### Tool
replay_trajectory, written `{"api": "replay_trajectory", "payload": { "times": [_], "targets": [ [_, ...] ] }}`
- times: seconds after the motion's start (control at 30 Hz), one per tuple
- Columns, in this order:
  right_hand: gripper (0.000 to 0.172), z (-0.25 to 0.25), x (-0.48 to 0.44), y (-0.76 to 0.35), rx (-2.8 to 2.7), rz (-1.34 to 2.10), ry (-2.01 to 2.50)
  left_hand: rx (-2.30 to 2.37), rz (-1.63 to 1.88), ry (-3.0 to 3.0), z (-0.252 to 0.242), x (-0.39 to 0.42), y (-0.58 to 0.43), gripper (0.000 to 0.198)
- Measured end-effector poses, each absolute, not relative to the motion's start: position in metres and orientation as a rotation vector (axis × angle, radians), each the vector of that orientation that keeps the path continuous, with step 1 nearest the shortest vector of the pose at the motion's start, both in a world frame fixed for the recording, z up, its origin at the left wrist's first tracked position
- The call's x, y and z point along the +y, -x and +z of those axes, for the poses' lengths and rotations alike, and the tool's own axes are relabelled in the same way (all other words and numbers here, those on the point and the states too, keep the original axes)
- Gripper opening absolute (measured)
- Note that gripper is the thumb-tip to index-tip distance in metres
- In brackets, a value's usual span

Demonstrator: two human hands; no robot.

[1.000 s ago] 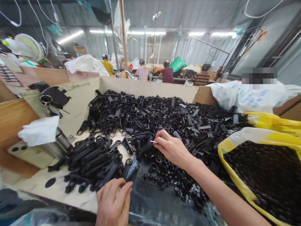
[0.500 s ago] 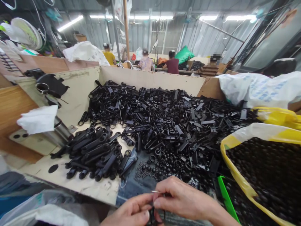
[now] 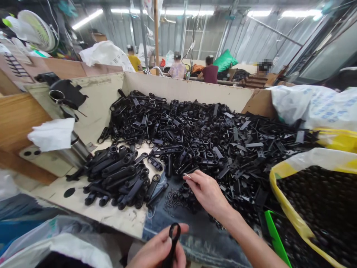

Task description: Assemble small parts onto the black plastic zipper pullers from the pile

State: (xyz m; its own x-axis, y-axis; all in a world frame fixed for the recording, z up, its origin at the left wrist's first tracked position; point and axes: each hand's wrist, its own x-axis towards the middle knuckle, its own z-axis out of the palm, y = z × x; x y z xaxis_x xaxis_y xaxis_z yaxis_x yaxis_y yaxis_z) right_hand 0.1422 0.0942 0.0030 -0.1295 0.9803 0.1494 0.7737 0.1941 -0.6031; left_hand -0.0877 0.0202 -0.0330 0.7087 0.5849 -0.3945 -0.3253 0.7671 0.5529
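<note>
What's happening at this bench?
A person is working with small black pieces. The left hand holds one black part low in front, its ring-shaped end up. The right hand has a thin, pale stick in its grip, over the near edge of a large heap of loose parts. Left of that hand, long black handles lie in a pile on the pale tabletop.

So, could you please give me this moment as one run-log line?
left hand: holds ring-ended part | right hand: pinches pale sliver, near black pile
</note>
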Motion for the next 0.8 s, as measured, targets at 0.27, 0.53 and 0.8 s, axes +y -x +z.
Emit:
{"api": "replay_trajectory", "payload": {
  "times": [0.27,0.53,0.8],
  "targets": [
    [0.011,0.008,0.095,-0.146,-2.215,0.354,1.787,0.622,0.635,-0.459,-0.042,0.030,0.082,0.053],
    [0.016,0.014,0.080,-0.153,-2.116,0.496,1.747,0.658,0.694,-0.324,-0.034,0.032,0.064,0.053],
    [0.050,-0.013,0.004,-0.156,-0.789,1.738,1.193,0.859,0.777,-0.652,-0.029,0.028,0.033,0.071]
  ]
}}
